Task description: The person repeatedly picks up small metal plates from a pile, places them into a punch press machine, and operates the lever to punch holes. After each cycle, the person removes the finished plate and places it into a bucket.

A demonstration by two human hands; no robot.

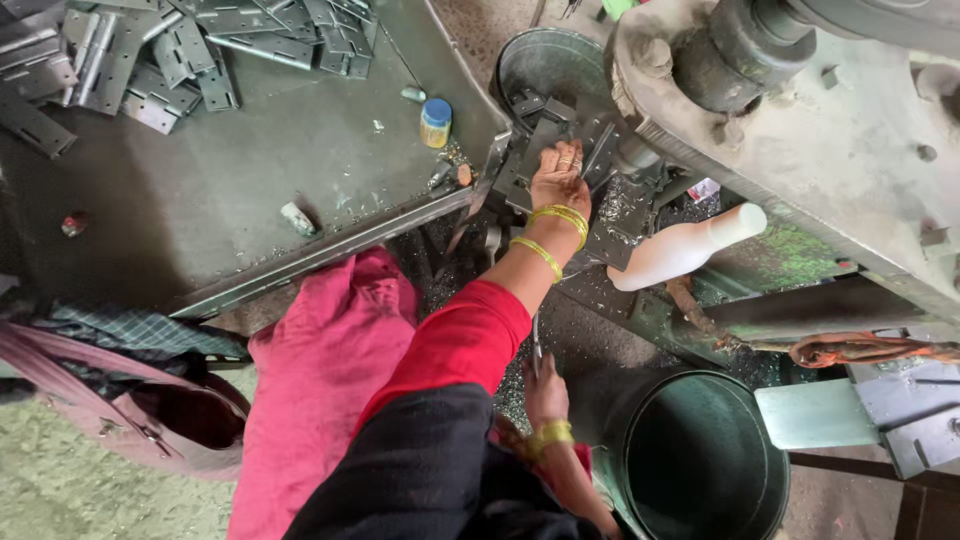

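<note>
Near the frame's upper centre, the left hand (559, 178) presses flat, fingers spread, on metal plates (545, 135) beside the press. Lower centre, the right hand (545, 392) grips a thin rod (536, 345).

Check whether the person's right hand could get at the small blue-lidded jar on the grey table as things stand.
Probably not without moving over: the right hand sits low beside the dark bucket, and the outstretched left arm crosses between it and the blue-lidded jar on the table.

Blue-capped yellow jar (435, 122) (on table (230, 190))
</note>
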